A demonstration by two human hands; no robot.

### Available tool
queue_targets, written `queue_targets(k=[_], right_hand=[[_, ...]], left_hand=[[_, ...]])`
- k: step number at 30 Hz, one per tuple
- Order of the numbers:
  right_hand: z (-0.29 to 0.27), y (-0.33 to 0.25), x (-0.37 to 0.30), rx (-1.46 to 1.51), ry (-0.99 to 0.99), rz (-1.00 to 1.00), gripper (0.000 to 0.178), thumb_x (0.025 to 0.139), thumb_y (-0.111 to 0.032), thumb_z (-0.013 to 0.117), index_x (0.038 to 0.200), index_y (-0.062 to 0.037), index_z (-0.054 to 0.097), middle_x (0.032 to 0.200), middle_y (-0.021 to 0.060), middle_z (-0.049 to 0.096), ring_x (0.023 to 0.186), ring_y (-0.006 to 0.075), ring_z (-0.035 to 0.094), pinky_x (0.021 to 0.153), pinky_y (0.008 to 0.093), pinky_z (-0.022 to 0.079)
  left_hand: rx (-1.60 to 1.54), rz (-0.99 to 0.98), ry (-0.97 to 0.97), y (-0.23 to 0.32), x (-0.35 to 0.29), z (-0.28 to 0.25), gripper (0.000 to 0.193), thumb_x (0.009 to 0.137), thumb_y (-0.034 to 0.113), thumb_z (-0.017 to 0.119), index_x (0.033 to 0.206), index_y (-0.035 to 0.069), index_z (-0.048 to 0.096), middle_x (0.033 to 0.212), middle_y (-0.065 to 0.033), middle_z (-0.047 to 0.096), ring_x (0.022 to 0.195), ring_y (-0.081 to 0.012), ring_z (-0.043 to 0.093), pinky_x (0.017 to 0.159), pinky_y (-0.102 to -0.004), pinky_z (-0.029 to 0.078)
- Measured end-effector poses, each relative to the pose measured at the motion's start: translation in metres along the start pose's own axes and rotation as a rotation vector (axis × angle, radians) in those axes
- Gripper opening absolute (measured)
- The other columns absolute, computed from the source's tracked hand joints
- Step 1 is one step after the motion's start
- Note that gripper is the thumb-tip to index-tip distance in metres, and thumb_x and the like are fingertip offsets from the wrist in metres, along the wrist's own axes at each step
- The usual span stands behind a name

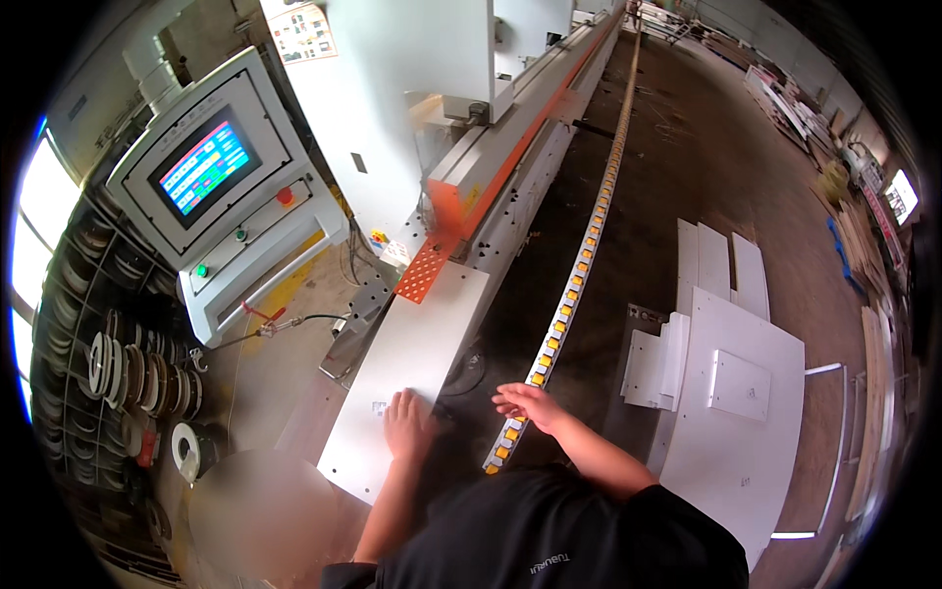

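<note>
The long white board (413, 359) points away and right, its far end under an orange plate (424, 276). The left grip (407, 426) lies flat on it, unclenched; the right grip (530, 403), loose, is by yellow rollers (552, 344).

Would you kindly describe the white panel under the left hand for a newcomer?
Follow the orange-edged beam to its near end. There, a perforated orange plate overlaps the white panel. Unlike the stacked panels at right, it lies under the left hand.
</note>
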State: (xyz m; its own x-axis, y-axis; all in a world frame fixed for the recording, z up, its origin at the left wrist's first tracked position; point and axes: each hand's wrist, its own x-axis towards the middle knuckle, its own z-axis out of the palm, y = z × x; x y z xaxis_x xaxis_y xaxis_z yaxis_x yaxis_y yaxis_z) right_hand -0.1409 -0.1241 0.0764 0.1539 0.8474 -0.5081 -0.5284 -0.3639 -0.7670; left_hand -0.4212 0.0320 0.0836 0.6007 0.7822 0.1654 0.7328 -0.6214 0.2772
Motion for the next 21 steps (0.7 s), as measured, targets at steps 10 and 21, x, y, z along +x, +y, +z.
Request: queue_targets(k=[10, 21], right_hand=[[-0.163, 0.176, -0.183, -0.051, 0.702, 0.148, 0.03, 0.1, -0.029, 0.066, 0.122, -0.0077, 0.069, 0.112, 0.0086, 0.076, 0.095, 0.0179, 0.072, 0.08, 0.0332, 0.057], [-0.183, 0.311, -0.288, -0.481, 0.685, 0.296, 0.033, 0.094, -0.037, 0.061, 0.103, -0.0109, 0.078, 0.101, 0.0131, 0.076, 0.098, 0.0294, 0.072, 0.089, 0.04, 0.055]], left_hand=[[0.112, -0.023, -0.013, -0.01, 0.037, 0.028, 0.051, 0.087, 0.025, 0.072, 0.134, 0.009, 0.064, 0.153, -0.0144, 0.053, 0.143, -0.0349, 0.049, 0.112, -0.0467, 0.045], [0.168, 0.097, -0.084, 0.012, 0.077, 0.037, 0.059, 0.089, 0.025, 0.067, 0.139, -0.002, 0.054, 0.154, -0.0262, 0.046, 0.145, -0.0452, 0.041, 0.112, -0.0536, 0.044]])
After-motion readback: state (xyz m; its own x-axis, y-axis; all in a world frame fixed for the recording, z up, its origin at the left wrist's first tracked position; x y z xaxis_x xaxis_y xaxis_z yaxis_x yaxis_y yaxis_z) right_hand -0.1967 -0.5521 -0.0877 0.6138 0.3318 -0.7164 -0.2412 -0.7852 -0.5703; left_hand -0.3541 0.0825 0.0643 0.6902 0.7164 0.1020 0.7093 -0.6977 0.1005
